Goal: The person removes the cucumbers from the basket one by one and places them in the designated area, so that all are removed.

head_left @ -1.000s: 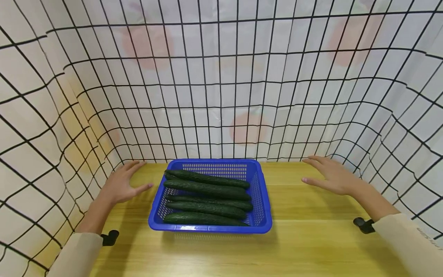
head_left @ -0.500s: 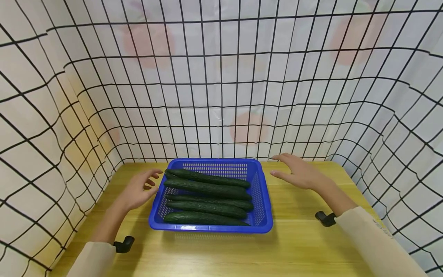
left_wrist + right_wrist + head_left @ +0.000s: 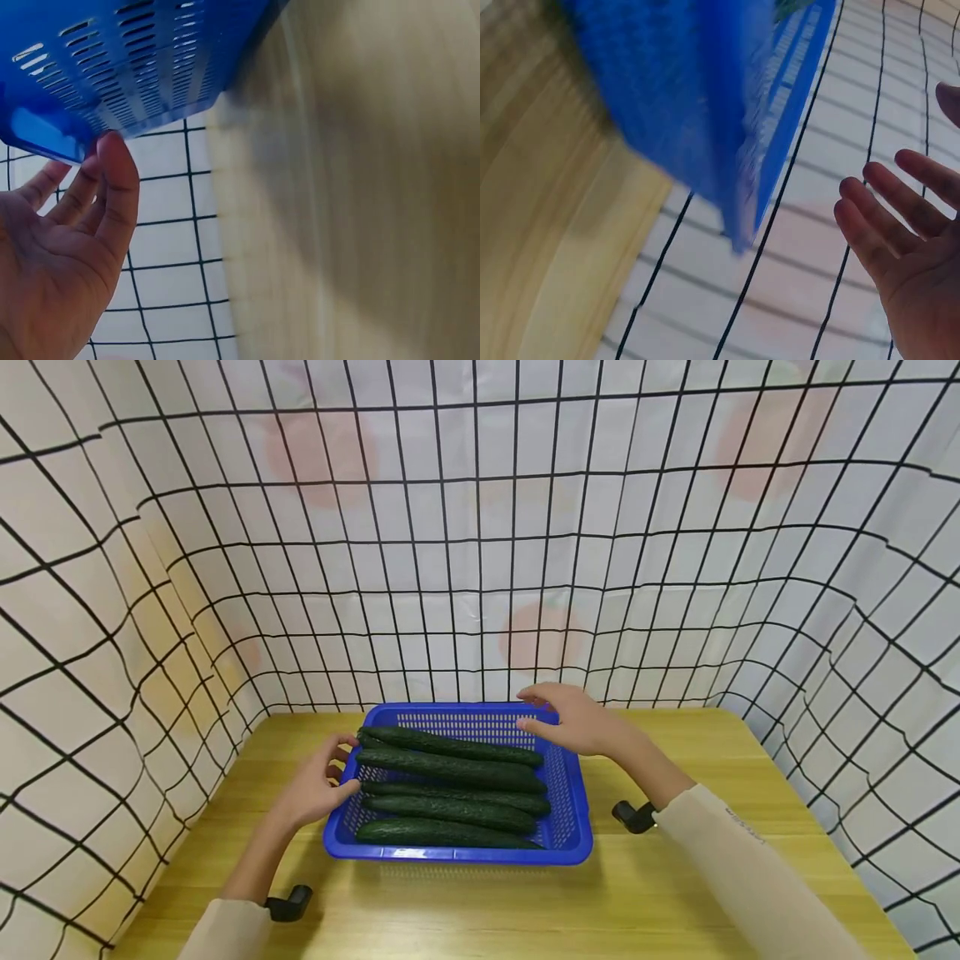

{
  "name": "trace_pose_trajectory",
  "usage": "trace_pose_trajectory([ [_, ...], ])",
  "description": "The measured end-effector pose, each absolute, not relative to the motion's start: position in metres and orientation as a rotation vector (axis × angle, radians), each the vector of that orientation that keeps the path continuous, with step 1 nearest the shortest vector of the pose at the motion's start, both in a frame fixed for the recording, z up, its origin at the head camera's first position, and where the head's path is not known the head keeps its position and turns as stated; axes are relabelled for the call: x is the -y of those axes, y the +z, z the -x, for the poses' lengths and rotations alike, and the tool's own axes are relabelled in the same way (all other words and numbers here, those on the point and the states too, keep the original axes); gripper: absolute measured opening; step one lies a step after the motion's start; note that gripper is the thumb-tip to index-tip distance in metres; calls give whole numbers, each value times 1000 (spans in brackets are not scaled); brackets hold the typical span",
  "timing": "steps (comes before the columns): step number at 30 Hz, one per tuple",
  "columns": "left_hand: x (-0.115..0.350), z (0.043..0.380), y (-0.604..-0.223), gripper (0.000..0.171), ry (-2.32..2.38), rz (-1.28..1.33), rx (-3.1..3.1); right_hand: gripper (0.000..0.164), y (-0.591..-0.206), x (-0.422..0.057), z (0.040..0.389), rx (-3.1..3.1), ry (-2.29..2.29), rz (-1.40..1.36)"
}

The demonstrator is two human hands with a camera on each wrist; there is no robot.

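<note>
A blue plastic basket (image 3: 457, 855) stands on the table with several dark green cucumbers (image 3: 457, 767) lying sideways in it. My left hand (image 3: 311, 789) grips its left rim, the thumb lying over the rim and the other fingers bent. In the left wrist view, the fingertips (image 3: 116, 161) meet the basket's wall (image 3: 161, 71) near the rim. My right hand (image 3: 573, 720) hovers above the basket's back right corner with fingers spread and nothing in them. The right wrist view shows its open palm (image 3: 922, 240) apart from the blurred basket (image 3: 675, 97).
A black wire grid (image 3: 480, 539) over a pale printed sheet closes off the back and both sides. The wooden tabletop (image 3: 697, 760) extends around the basket. A small black device (image 3: 288, 903) sits at the left wrist, another black device (image 3: 633, 817) at the right.
My right hand has moved left from the table's far right to above the basket. My left hand has moved right to the left rim. The basket and cucumbers have stayed put.
</note>
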State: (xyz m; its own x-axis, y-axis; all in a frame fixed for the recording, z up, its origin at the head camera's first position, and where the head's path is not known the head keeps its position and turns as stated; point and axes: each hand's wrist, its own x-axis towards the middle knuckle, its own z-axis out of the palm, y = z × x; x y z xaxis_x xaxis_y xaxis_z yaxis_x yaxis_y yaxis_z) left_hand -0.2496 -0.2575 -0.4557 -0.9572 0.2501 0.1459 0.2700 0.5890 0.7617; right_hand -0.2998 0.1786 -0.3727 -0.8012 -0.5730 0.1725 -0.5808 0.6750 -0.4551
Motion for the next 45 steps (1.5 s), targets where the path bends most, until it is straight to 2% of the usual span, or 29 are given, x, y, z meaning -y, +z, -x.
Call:
trace_pose_trajectory([
  [6,254,247,-460,55,-1429,389,2719,62,-375,-150,304,2854,804,-1064],
  [20,243,240,-464,60,-1618,51,2622,59,-391,-108,326,2910,902,-1137],
  [34,238,235,-466,64,-1870,2,2552,53,-419,-92,330,3054,731,-1227],
  [45,241,232,-470,65,-1997,-24,2464,55,-435,-81,330,3222,669,-1174],
])
